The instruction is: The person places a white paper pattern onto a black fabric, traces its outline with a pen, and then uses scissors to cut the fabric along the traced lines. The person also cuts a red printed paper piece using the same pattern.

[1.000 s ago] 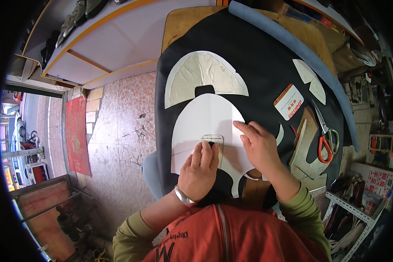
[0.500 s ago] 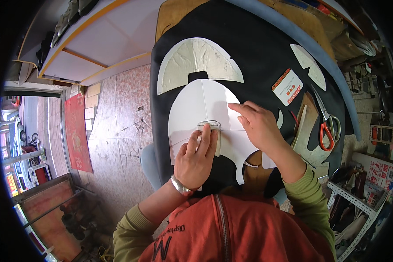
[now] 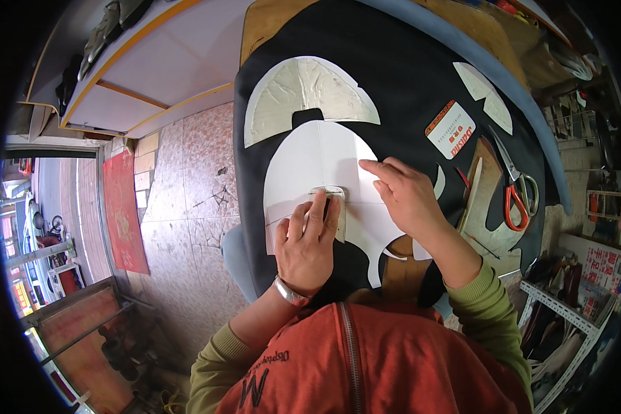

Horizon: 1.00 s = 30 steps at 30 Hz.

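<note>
A white paper pattern with a rounded far end and creased lines lies on black fabric. My left hand rests flat on it, fingers stretched over a small cream template with a rounded far edge. The fingers hide part of this template. My right hand lies at the pattern's right side, index finger extended to its edge and thumb apart; its other fingers are partly hidden. Beyond the pattern is a half-moon template covered in shiny tape with a notch in its near edge.
Red-handled scissors lie at the right on a taped pattern piece. Near them are a white-and-orange card, a pale pointed strip and another taped piece. A metal rack stands at lower right.
The whole view has shifted slightly, so the table things sit a little higher and to the left. Both hands keep nearly the same places on the pattern.
</note>
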Each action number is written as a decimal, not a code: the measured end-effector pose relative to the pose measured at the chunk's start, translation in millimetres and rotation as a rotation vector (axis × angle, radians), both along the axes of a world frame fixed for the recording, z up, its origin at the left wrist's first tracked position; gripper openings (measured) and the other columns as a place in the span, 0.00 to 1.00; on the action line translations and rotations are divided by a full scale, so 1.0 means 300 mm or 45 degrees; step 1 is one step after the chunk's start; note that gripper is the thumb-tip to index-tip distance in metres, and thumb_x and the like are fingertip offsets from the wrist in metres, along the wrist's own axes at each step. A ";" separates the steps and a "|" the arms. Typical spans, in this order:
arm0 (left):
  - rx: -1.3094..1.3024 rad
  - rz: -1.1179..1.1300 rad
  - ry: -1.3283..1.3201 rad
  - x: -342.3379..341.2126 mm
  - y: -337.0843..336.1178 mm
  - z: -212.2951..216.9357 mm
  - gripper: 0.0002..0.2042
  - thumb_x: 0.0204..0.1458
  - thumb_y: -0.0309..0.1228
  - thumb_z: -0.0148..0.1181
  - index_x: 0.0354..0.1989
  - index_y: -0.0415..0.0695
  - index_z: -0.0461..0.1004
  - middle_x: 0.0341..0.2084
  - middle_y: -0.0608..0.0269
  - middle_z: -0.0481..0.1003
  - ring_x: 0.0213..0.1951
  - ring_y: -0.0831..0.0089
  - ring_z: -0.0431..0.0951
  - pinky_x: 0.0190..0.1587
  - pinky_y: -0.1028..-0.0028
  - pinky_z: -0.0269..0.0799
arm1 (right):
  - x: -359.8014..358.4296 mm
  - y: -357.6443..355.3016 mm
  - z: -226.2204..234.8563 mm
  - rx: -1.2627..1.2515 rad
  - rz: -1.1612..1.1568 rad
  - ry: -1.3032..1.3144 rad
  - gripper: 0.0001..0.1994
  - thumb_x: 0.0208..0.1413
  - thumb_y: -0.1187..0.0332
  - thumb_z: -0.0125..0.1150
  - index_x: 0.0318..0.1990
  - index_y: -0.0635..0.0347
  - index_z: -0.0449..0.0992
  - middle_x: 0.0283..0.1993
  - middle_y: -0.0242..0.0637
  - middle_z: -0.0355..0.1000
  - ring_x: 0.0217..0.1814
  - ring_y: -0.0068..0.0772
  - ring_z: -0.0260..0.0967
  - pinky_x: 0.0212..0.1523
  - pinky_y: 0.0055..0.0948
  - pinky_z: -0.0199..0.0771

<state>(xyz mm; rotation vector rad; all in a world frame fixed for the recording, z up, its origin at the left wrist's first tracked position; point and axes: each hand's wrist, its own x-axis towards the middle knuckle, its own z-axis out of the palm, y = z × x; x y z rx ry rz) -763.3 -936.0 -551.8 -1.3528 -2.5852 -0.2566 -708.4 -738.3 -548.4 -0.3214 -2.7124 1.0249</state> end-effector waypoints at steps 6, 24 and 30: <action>0.055 0.036 -0.047 -0.007 0.006 -0.017 0.21 0.47 0.26 0.58 0.52 0.54 0.77 0.56 0.67 0.70 0.50 0.67 0.72 0.48 0.66 0.65 | 0.006 0.001 -0.009 -0.031 -0.013 0.012 0.16 0.52 0.76 0.58 0.50 0.58 0.75 0.35 0.37 0.72 0.35 0.41 0.73 0.33 0.35 0.75; 0.054 -0.069 -0.162 -0.036 0.000 -0.021 0.21 0.48 0.25 0.57 0.53 0.55 0.76 0.59 0.62 0.69 0.56 0.63 0.70 0.55 0.62 0.62 | 0.017 0.031 0.004 -0.091 -0.004 -0.023 0.17 0.53 0.76 0.58 0.52 0.58 0.74 0.36 0.38 0.73 0.33 0.42 0.73 0.33 0.36 0.73; 0.028 -0.081 -0.169 -0.043 0.004 -0.013 0.20 0.50 0.25 0.55 0.53 0.56 0.77 0.59 0.62 0.69 0.56 0.62 0.70 0.55 0.62 0.62 | 0.016 0.032 0.001 -0.082 -0.004 -0.028 0.17 0.52 0.75 0.59 0.52 0.57 0.74 0.36 0.38 0.73 0.33 0.41 0.73 0.33 0.36 0.74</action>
